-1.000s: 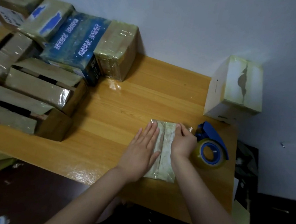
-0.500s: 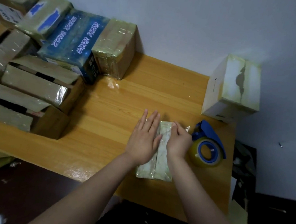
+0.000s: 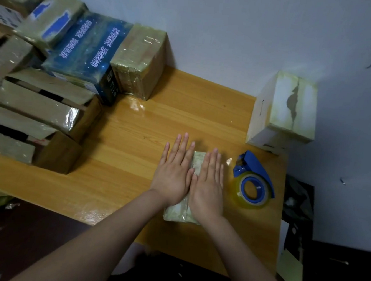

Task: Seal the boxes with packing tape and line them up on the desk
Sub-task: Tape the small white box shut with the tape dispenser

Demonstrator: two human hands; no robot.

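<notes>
1. Small tape-wrapped box [image 3: 176,212], lying flat on the wooden desk [image 3: 194,109], near the front edge.
2. Left hand [image 3: 173,173] and right hand [image 3: 208,183], fingers straight, palms pressing side by side on that box.
3. Blue tape dispenser [image 3: 252,185], clear roll, just right of the box.
4. White box [image 3: 282,111], back right corner.
5. Taped cartons [image 3: 36,103] and blue starry box [image 3: 86,56], piled at left.
</notes>
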